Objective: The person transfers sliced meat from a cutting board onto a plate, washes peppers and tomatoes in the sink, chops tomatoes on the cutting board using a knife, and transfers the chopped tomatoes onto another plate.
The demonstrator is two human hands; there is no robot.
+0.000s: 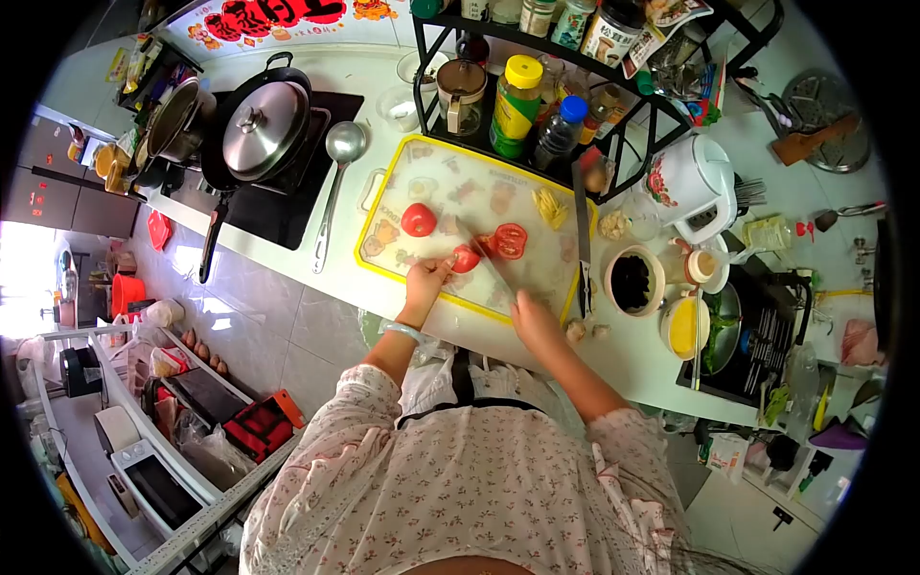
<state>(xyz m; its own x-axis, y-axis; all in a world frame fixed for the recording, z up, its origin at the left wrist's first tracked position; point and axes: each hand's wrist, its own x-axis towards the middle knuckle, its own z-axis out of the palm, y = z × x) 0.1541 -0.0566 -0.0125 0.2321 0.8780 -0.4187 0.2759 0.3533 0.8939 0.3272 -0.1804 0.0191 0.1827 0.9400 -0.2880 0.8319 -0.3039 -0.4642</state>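
Note:
On the yellow-edged cutting board [383, 251], my left hand [430, 279] is closed on a piece of tomato [466, 258] near the front edge. My right hand [533, 318] is wrapped round the handle of a knife, whose blade [495, 272] slants across the board beside that piece. Cut tomato [510, 241] lies just right of the blade with its cut face up. A rounded tomato [418, 219] rests farther left. Pale yellow slices [549, 207] lie at the board's upper right.
A second knife [584, 230] lies along the board's right edge. Left are a ladle [333, 196] and a lidded pan [264, 131]. Bowls of black food [633, 281] and yellow liquid [684, 328] stand right. Behind the board rises a black rack [431, 57] with bottles.

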